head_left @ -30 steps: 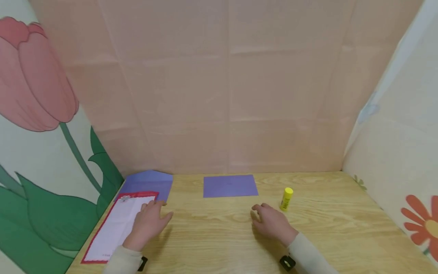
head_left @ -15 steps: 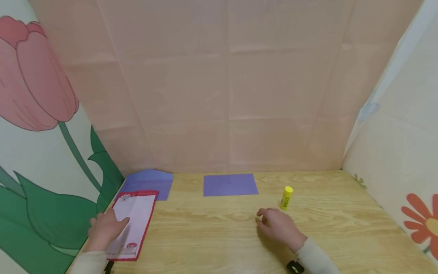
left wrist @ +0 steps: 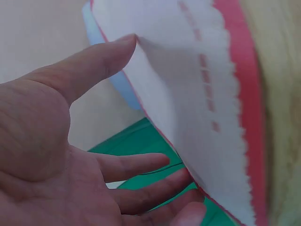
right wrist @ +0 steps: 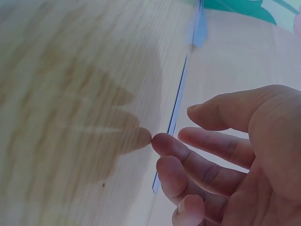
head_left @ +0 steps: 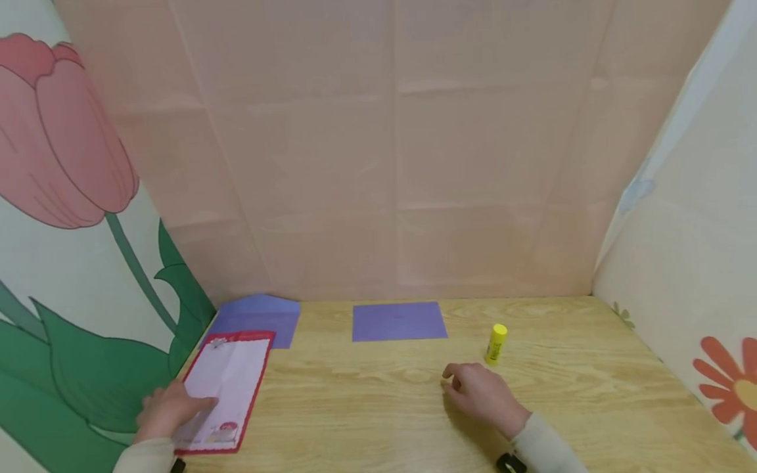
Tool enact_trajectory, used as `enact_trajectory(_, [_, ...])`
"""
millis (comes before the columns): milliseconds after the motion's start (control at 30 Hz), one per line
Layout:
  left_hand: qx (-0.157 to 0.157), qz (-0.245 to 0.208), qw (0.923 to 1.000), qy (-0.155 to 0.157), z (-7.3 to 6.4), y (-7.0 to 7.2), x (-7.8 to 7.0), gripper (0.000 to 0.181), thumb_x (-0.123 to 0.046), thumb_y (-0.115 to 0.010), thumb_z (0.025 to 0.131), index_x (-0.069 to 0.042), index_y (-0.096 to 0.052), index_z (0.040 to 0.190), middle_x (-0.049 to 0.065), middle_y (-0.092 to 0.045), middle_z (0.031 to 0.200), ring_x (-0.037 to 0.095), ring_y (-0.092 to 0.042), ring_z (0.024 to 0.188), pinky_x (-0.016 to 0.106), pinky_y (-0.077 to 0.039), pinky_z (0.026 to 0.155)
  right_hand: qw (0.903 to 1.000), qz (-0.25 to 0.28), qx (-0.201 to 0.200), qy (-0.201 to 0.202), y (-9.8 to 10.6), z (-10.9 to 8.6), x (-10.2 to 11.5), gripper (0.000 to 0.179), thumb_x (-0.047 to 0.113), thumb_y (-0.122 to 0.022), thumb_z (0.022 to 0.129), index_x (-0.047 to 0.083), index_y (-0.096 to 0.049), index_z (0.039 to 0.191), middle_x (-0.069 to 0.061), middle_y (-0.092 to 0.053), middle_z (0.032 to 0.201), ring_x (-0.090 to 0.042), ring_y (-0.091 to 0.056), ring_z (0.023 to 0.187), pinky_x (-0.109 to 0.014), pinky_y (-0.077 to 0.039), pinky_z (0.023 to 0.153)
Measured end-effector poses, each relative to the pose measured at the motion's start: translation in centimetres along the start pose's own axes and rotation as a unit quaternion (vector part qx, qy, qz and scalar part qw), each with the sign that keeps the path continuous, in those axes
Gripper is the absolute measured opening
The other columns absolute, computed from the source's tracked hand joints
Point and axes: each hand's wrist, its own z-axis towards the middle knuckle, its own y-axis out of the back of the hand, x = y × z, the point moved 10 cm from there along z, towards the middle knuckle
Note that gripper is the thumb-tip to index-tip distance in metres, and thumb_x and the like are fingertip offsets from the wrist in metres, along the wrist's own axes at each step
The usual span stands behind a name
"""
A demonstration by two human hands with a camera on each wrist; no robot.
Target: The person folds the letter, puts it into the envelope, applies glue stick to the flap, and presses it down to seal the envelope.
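Observation:
A sheet of white letter paper (head_left: pixel 237 370) with a scalloped red border lies at the table's left side, overlapping a purple envelope (head_left: pixel 279 328) whose flap is up. My left hand (head_left: pixel 167 412) is at the sheet's left edge. In the left wrist view its thumb (left wrist: pixel 101 59) extends over the white face and its fingers (left wrist: pixel 136 167) reach along the red edge, nearly straight. My right hand (head_left: pixel 481 396) hovers low over the wood with loosely bent fingers, holding nothing. Just beyond it stands a yellow glue stick (head_left: pixel 496 343).
A purple rectangle of paper (head_left: pixel 399 322), probably another envelope, lies flat at the table's back middle. Behind the table (head_left: pixel 355 407) hangs a creased brownish sheet (head_left: pixel 390 164). Flower-printed walls stand at both sides.
My left hand has moved left across the letter paper and down to its left edge. My right hand has shifted slightly right and toward me. The papers and glue stick stay put.

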Motion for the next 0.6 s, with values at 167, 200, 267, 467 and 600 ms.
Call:
enact_trajectory(167, [0.011,-0.013,0.9999,0.001,0.0,-0.2,0.7,0.101,-0.058,-0.076,0.078,0.026,-0.041,0.122,0.043,-0.045,0.107,0.058,-0.040,0.100,0.069,-0.042,0.083,1.0000,-0.002,0.000,0.004,-0.2,0.0,0.2,0.014,0.018,-0.072,0.088,0.011,-0.072,0.101,0.012,-0.063,0.072,-0.001,-0.049,0.060,-0.024,-0.042,0.052])
enact_trajectory(200, [0.012,-0.015,0.9998,0.001,0.0,-0.1,0.8,0.100,-0.058,-0.076,0.078,0.026,-0.042,0.121,0.043,-0.045,0.107,0.058,-0.040,0.100,0.069,-0.042,0.083,1.0000,-0.003,-0.001,0.004,-0.2,0.0,0.2,0.014,0.018,-0.072,0.088,0.011,-0.072,0.100,0.013,-0.062,0.072,-0.001,-0.049,0.059,-0.024,-0.042,0.052])
enact_trajectory(267, [0.011,-0.018,0.9998,-0.001,-0.1,0.1,0.9,0.096,-0.055,-0.076,0.079,0.025,-0.043,0.118,0.042,-0.047,0.105,0.058,-0.041,0.098,0.067,-0.043,0.082,1.0000,-0.001,0.000,0.000,-0.2,0.0,0.2,0.013,0.018,-0.072,0.088,0.011,-0.072,0.100,0.012,-0.062,0.071,-0.001,-0.048,0.058,-0.024,-0.042,0.051])
enact_trajectory(467, [-0.014,-0.030,0.9994,-0.004,-0.3,1.0,1.3,0.076,-0.044,-0.075,0.082,0.022,-0.048,0.110,0.035,-0.056,0.097,0.049,-0.053,0.091,0.058,-0.047,0.076,0.9999,0.001,0.002,-0.010,-0.2,0.0,0.2,0.013,0.018,-0.073,0.088,0.012,-0.072,0.100,0.012,-0.062,0.071,-0.003,-0.048,0.058,-0.025,-0.042,0.051])
enact_trajectory(600, [-0.023,-0.046,0.9985,-0.018,-0.5,1.6,1.3,0.063,-0.034,-0.069,0.087,0.023,-0.049,0.108,0.033,-0.058,0.093,0.042,-0.058,0.085,0.053,-0.050,0.072,0.9999,0.003,0.006,-0.013,-0.1,0.1,0.2,0.014,0.017,-0.073,0.088,0.012,-0.072,0.100,0.011,-0.061,0.070,-0.004,-0.048,0.058,-0.025,-0.042,0.051])
